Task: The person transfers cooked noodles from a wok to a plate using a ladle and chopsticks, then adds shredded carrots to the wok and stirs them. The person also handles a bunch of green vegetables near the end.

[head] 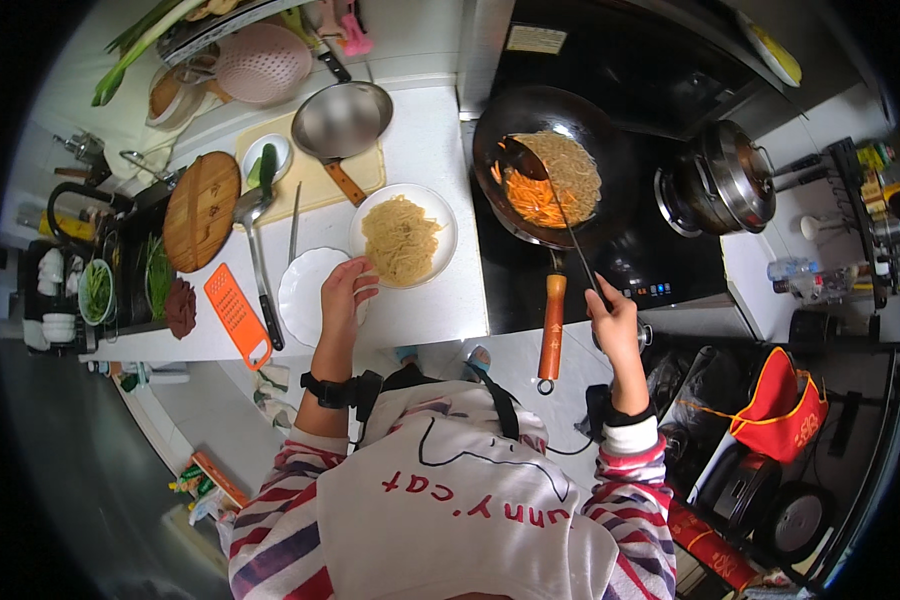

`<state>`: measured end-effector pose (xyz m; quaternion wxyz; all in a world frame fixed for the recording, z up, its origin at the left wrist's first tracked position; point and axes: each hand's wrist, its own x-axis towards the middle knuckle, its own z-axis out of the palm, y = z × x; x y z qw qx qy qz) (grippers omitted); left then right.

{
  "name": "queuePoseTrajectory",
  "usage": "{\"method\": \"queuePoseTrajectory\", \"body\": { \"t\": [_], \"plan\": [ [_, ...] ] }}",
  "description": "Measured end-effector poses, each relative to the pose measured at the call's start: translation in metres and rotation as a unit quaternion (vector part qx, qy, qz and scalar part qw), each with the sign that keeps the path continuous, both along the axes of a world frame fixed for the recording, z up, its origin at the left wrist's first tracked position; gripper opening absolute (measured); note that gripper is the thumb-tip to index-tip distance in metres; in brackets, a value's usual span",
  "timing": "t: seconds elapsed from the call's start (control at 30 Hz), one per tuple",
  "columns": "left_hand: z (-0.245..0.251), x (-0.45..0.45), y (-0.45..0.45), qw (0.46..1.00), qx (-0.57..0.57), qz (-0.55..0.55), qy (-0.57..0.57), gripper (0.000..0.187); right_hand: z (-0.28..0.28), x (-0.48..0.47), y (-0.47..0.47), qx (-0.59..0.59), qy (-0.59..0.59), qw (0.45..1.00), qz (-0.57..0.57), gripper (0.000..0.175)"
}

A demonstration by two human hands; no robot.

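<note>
My right hand grips the handle of a long metal ladle, whose bowl rests over the food in a dark wok. In the wok lie shredded carrots and translucent brownish noodles, side by side and partly touching. The wok's wooden handle points towards me. My left hand hovers with fingers apart and slightly bent at the near left edge of a white plate of pale yellow strips. Whether its fingertips touch the rim is unclear. A scalloped white plate lies partly behind this hand.
Left on the counter are an orange grater, a second ladle, a round wooden board, a steel pan and a bowl with cucumber. A lidded steel pot stands right of the wok on the black cooktop.
</note>
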<state>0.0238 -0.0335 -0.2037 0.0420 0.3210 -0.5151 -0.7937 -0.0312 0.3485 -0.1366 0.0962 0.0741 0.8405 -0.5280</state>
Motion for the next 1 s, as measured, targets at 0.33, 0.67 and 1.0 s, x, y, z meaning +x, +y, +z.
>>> {"method": "queuePoseTrajectory", "body": {
  "t": [0.33,0.67,1.0],
  "plan": [
    [-0.004,0.009,-0.031,0.998,-0.016,0.065,0.006,0.023,0.029,0.015,0.011,0.017,-0.041,0.998,-0.034,0.034],
    [-0.012,0.017,-0.038,0.997,-0.02,0.078,-0.011,0.023,0.044,0.045,0.046,0.102,0.0,0.994,-0.027,0.037],
    [-0.011,0.008,-0.027,0.999,-0.008,0.05,-0.008,0.022,0.027,0.012,-0.007,-0.194,-0.141,0.97,-0.051,0.03]
  ]
}}
